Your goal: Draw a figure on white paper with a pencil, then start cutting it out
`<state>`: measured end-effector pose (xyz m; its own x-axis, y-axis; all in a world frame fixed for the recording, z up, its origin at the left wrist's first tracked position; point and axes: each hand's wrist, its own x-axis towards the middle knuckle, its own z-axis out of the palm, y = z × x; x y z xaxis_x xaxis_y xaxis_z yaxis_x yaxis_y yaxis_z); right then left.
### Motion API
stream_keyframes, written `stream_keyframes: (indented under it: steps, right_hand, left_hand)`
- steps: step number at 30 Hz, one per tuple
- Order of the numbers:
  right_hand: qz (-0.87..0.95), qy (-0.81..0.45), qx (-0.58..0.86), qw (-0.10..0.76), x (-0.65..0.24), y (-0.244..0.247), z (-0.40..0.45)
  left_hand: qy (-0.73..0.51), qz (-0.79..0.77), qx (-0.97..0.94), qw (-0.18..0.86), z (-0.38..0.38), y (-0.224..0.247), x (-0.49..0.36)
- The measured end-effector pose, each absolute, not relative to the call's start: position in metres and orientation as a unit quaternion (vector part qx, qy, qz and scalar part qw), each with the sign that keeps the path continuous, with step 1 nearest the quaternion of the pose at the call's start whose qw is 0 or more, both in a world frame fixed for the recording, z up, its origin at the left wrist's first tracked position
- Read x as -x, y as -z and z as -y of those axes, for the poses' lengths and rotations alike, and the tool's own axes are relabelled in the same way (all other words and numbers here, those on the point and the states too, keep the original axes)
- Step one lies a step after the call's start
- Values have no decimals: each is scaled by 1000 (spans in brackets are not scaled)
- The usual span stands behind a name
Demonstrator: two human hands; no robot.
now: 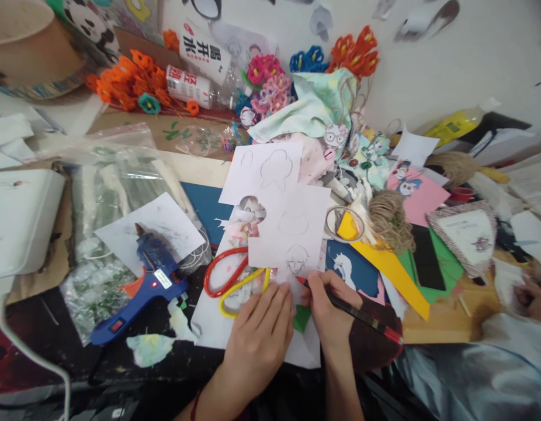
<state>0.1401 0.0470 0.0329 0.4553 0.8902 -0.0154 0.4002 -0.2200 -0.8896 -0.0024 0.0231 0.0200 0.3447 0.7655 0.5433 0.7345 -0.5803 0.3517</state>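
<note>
A sheet of white paper lies on top of other papers, with pencil outlines and a small drawn face near its lower edge. My left hand rests flat beside the face, fingers stretched out and fingertips at the sheet's lower edge. In my right hand a dark pen with a red tip is gripped, its point just right of the face. Left of the sheet lie a red loop and a yellow loop, like scissor handles; whatever joins them is hidden.
A blue glue gun with its light on lies at left, nozzle over a white sheet. At right are a twine ball, yellow paper and a black phone. Another person's hand shows at the far right.
</note>
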Motion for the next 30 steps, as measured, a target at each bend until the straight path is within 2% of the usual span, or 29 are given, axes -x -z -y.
stream_keyframes:
  steps: [24, 30]
  right_hand:
    - [451, -273, 720, 451, -141, -32, -46]
    - [474, -277, 716, 431, -143, -30, -45]
  left_hand:
    - [-346, -456, -819, 19, -23, -20, 3]
    - [-345, -455, -821, 21, -23, -19, 3]
